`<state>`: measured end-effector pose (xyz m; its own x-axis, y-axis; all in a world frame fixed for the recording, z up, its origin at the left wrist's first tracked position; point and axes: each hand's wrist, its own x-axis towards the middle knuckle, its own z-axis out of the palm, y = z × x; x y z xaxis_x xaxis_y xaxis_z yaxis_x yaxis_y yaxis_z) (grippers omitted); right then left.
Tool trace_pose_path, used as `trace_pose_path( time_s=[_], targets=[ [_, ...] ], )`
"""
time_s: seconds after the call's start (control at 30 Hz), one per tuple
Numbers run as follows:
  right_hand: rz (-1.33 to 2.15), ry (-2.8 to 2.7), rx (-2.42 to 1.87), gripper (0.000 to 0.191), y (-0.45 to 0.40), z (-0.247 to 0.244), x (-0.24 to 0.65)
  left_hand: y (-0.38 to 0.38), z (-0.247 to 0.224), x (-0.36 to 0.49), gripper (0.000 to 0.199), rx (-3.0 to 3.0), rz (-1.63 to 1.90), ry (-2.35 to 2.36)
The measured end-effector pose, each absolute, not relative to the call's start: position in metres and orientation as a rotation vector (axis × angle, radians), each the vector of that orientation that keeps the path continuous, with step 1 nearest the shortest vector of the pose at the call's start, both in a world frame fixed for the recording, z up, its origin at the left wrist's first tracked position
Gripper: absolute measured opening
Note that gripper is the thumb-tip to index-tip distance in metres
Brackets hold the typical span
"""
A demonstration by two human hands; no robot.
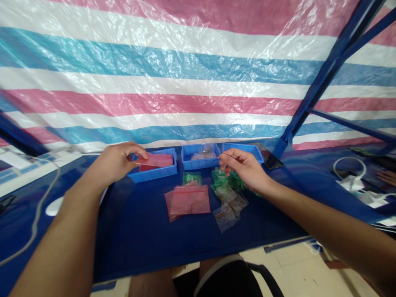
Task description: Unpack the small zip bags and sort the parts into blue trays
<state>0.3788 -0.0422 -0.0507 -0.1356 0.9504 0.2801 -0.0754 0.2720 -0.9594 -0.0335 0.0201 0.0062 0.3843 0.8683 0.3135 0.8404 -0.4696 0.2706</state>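
My left hand (122, 160) grips a pink zip bag (156, 161) by its left end, above the left blue bin (154, 176), where more pink shows beneath it. My right hand (243, 165) is closed with thumb and fingertips together, in front of the right blue bin (255, 152). Whatever is in that pinch, if anything, is too small to tell. Below it lie green packets (218, 177) and clear bags with brownish contents (230, 206). Overlapping pink zip bags (190, 202) lie flat on the table, with a small green packet (192, 178) just behind them.
The middle blue bin (198, 166) contains clear bags. A dark phone (273, 161) lies right of the bins. White cables and adapters (352, 181) are at the right, near another person's hand (388, 177). Striped plastic sheeting (161, 82) hangs behind the blue table (133, 235).
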Motion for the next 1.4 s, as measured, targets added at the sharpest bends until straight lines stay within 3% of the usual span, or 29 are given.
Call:
trace_pose_path(
  time_s=[0.27, 0.4, 0.53, 0.7, 0.77, 0.83, 0.97, 1.17, 1.4],
  targets=[
    [1.108, -1.440, -0.884, 0.045, -0.042, -0.052, 0.378, 0.011, 0.013, -0.049, 0.030, 2.634, 0.747, 1.712],
    [0.886, -1.703, -0.868, 0.035, -0.048, -0.053, 0.378, -0.003, 0.021, -0.024, 0.034, 2.616, 0.960, 1.846],
    [0.543, -2.178, -0.636, 0.017, -0.057, -0.051, 0.375, -0.001, 0.013, 0.004, 0.031, 2.688, 0.779, 1.601],
    [0.389, -2.477, -0.382, 0.034, -0.068, -0.048, 0.369, 0.010, -0.002, 0.011, 0.028, 2.745, 0.428, 1.586],
    [0.350, -2.520, -0.353, 0.040, -0.071, -0.049, 0.367, 0.011, -0.005, 0.009, 0.033, 2.729, 0.436, 1.630],
    [0.322, -2.543, -0.341, 0.034, -0.073, -0.052, 0.366, 0.011, -0.005, 0.009, 0.039, 2.688, 0.495, 1.709],
    [0.335, -2.547, -0.369, 0.007, -0.074, -0.053, 0.365, 0.001, -0.001, 0.021, 0.046, 2.687, 0.632, 1.827],
    [0.468, -2.277, -0.650, 0.008, -0.074, -0.046, 0.368, -0.029, 0.009, 0.064, 0.042, 2.534, 0.967, 1.228],
    [0.757, -1.900, -0.911, 0.022, -0.062, -0.054, 0.375, -0.040, -0.016, 0.100, 0.036, 2.425, 0.692, 0.922]
  ],
)
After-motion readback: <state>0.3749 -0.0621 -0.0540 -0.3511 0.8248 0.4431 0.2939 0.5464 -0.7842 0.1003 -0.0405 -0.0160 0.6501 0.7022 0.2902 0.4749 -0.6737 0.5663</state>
